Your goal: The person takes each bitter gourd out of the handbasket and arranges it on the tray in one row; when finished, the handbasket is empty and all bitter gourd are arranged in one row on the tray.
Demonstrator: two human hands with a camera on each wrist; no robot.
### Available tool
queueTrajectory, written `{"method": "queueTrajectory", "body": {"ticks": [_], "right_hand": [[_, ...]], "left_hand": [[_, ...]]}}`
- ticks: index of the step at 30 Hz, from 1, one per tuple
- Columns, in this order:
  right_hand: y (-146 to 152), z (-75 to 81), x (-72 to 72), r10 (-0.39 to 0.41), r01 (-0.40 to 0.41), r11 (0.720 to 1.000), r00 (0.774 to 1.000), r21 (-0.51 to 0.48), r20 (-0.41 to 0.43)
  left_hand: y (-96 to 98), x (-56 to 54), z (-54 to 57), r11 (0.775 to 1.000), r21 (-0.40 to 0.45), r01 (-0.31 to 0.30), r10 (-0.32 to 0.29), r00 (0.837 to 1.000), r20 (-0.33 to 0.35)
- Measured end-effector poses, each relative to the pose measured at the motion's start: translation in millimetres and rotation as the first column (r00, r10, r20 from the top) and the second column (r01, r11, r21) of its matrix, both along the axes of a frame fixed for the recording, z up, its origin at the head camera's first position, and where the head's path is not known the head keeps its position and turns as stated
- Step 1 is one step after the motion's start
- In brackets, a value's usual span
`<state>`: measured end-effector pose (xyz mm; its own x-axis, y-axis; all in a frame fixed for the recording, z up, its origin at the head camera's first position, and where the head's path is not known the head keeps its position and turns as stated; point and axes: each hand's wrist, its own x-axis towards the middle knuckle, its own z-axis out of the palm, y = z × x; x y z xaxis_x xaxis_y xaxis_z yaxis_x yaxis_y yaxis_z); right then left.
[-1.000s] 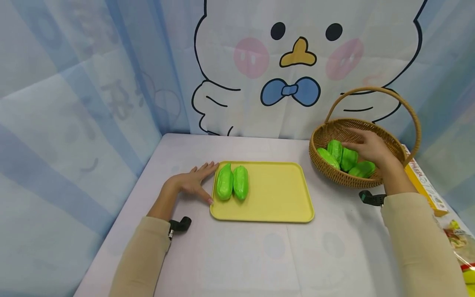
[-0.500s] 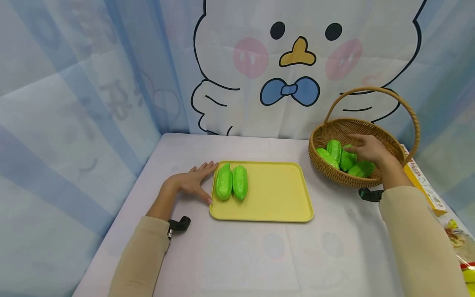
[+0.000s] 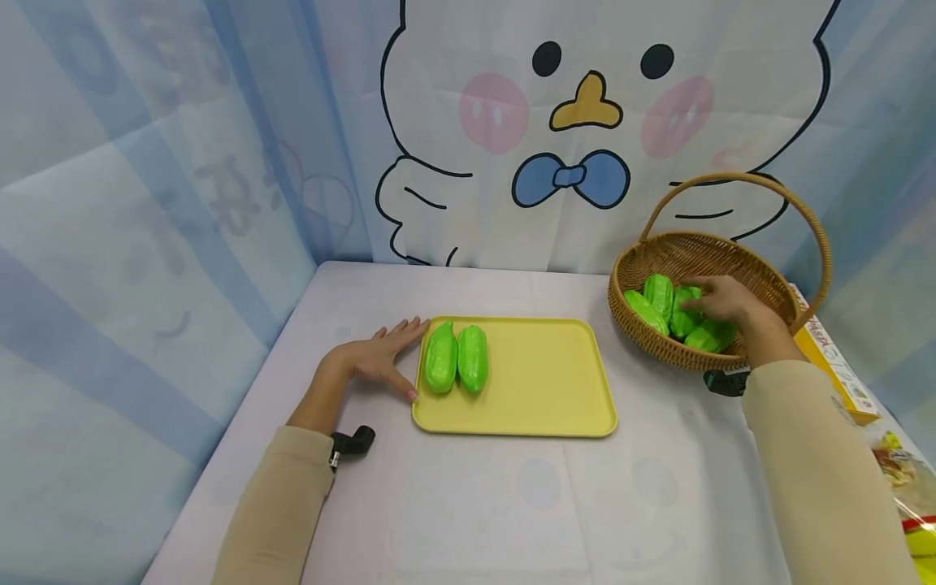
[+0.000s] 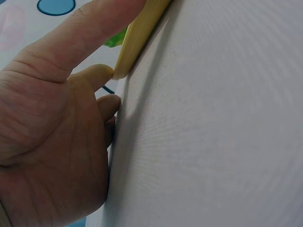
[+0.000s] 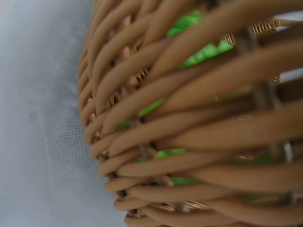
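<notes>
My left hand [image 3: 379, 360] lies spread at the left end of a yellow tray [image 3: 544, 374], thumb and forefinger touching its edge. The left wrist view shows the left hand [image 4: 57, 113] beside the tray rim [image 4: 137, 38]. On the tray two long green toy vegetables lie side by side, a left one [image 3: 441, 359] and a right one [image 3: 472, 360]. My right hand [image 3: 727, 302] reaches into a wicker basket [image 3: 658, 345], thumb and forefinger at a green ridged vegetable [image 3: 685, 318]. Whether they pinch it is unclear. Basket weave [image 5: 203, 123] hides the right hand in the right wrist view.
More green vegetables [image 3: 645, 312] lie in the basket, whose tall handle [image 3: 793, 199] arches over it. A yellow and white box [image 3: 841, 366] stands right of the basket, and a clear packet [image 3: 903, 471] lies nearer. A printed curtain [image 3: 468, 211] hangs behind the white table [image 3: 497, 504].
My right hand has sunk lower into the basket, its thumb and forefinger coming down to one green vegetable. The left hand and the tray's two vegetables have stayed in place.
</notes>
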<state>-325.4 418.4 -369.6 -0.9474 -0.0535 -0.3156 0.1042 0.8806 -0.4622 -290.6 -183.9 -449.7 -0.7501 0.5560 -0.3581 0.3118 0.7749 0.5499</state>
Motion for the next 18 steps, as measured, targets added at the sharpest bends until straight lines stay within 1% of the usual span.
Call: {"method": "queueTrajectory", "body": {"ticks": [8,13,18], "right_hand": [[-1.9,-2.0,-1.7,0.06,-0.06,0.996,0.998,0.067,-0.004],[-4.2,-2.4,-1.3,0.067,-0.066,0.995,0.998,0.079,-0.007],[-3.7,-3.1,-1.4,0.05,-0.049,0.996,0.999,0.068,-0.02]], "left_hand": [[-0.3,-0.5,-0.5,1.0,0.004,-0.003,0.003,1.0,0.006],[-0.5,-0.3,-0.5,1.0,0.001,-0.006,0.006,1.0,0.004],[-0.6,0.4,0.5,1.0,0.006,-0.001,0.001,1.0,0.003]]}}
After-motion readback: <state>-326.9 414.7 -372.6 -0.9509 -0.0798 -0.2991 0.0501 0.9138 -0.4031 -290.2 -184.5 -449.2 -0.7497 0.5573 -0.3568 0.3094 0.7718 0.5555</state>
